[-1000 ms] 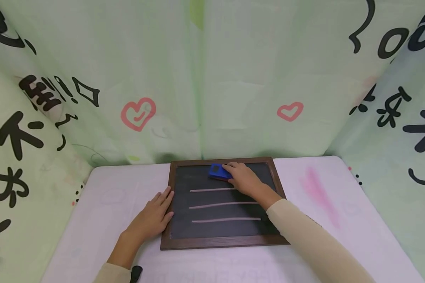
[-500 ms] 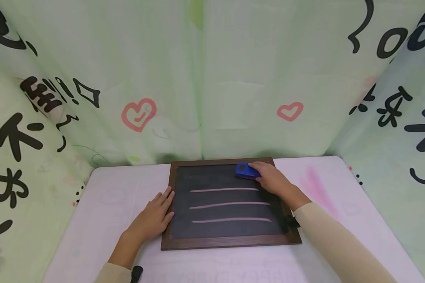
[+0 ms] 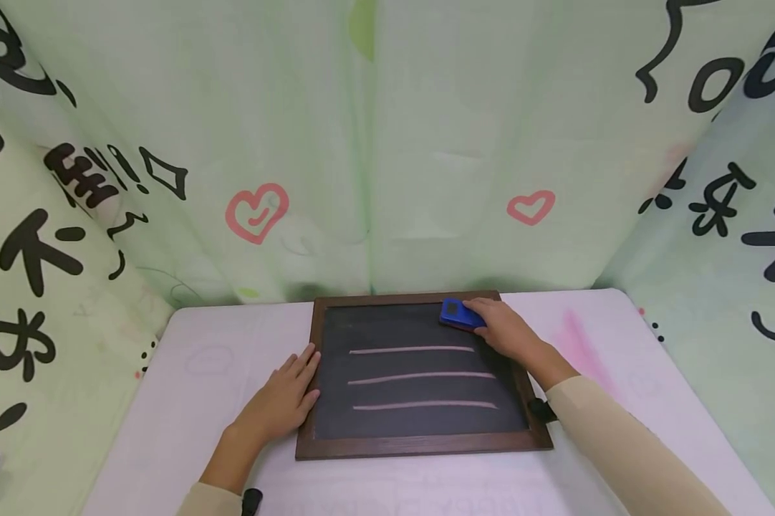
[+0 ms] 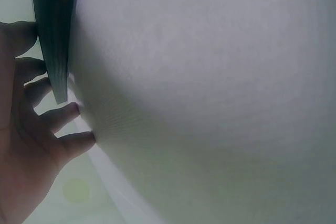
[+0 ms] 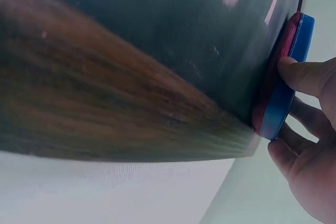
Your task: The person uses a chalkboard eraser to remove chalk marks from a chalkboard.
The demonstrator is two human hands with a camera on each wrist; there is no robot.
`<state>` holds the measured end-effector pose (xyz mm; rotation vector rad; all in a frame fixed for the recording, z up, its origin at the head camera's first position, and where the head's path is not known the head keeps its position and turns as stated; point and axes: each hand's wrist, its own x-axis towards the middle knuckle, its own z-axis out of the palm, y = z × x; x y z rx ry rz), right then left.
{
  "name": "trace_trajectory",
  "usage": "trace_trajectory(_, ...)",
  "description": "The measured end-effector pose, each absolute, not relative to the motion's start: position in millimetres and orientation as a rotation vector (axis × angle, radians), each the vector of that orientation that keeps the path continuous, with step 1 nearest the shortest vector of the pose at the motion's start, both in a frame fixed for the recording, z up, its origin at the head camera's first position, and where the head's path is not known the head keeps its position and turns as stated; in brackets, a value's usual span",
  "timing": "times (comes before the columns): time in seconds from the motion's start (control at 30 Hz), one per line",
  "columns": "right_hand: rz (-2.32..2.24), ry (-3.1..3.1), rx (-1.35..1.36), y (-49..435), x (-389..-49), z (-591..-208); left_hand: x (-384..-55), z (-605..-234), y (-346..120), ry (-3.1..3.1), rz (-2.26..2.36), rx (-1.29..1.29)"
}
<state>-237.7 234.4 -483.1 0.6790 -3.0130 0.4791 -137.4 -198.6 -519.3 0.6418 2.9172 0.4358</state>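
A blackboard [image 3: 420, 423] in a brown wooden frame lies on the table, with three pink chalk lines across it. My right hand [image 3: 513, 333] grips a blue chalkboard eraser [image 3: 460, 314] near the board's upper right corner. In the right wrist view, thumb and fingers pinch the eraser's [image 5: 286, 95] sides, its reddish underside against the black surface. My left hand [image 3: 278, 398] rests along the board's left edge, fingers extended. In the left wrist view, the fingers of the left hand [image 4: 31, 124] touch the wooden frame [image 4: 55, 35] and the table beside it.
The board sits on a white table [image 3: 220, 365] with a pink smear [image 3: 584, 347] at its right. Behind and at both sides hangs a pale green curtain [image 3: 439, 143] with black writing and pink hearts. Dark straps circle both wrists.
The right hand has slid the eraser rightward along the board's top, mostly in the first half second, uncovering the right ends of the chalk lines. The left hand has stayed at the frame.
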Motion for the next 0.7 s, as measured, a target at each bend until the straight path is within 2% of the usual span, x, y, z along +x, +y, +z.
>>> trace_trajectory(0.33,0.492,-3.035,0.689,215.0,-236.4,-484.7,-139.1,-522.7,-199.3,2.92,0.408,0.654)
trace_trajectory(0.7,0.424,-3.104,0.718,170.9,-241.9,-483.4,-138.7,-522.2,-199.4,2.922,0.409,0.651)
